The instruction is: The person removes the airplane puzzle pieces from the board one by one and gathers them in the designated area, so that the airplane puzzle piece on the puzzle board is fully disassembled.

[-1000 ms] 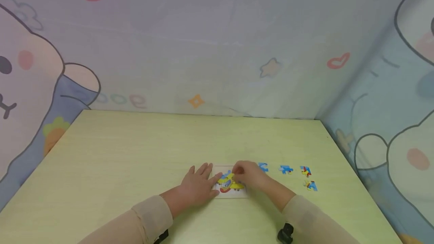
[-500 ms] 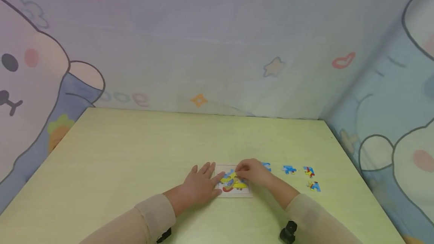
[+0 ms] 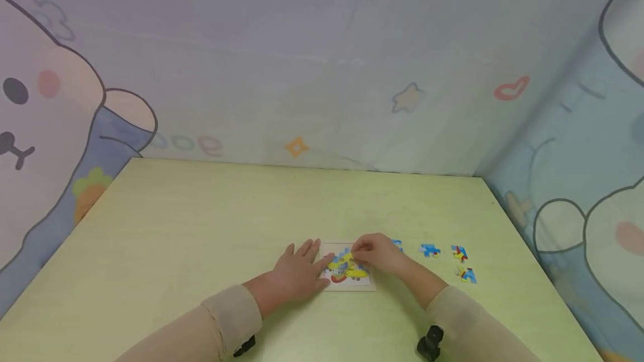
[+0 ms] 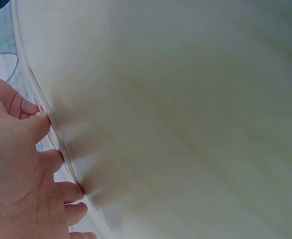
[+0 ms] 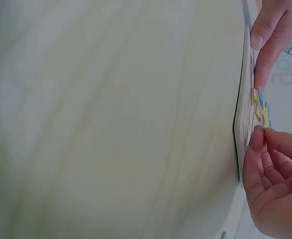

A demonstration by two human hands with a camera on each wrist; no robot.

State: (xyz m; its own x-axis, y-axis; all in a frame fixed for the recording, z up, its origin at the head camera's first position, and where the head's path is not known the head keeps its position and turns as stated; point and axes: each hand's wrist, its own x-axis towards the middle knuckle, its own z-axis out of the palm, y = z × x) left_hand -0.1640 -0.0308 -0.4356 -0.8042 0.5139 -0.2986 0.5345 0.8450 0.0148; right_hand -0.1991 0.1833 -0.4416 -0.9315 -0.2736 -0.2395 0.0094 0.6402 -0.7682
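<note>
A flat puzzle board (image 3: 348, 287) with a white border and a yellow, blue and red picture lies on the table. My left hand (image 3: 297, 272) rests at its left side, fingers spread, with thumb and index finger over the board's edge. Between thumb and index finger, my right hand (image 3: 379, 253) pinches a yellow and blue puzzle piece (image 5: 261, 107). In the right wrist view that piece stands tilted up, close over the board. The left wrist view has the left hand's fingertips (image 4: 78, 191) along the board's edge.
Right of the board lie loose puzzle pieces: a blue one (image 3: 397, 244) partly behind my right hand, another blue one (image 3: 430, 249), a red, yellow and blue one (image 3: 459, 253) and a yellow and blue one (image 3: 467, 275). A printed cloth (image 3: 322, 71) hangs behind the table (image 3: 201, 211).
The whole scene has shifted slightly right in the head view. Both hands keep nearly the same places at the board, the right one still pinching the piece.
</note>
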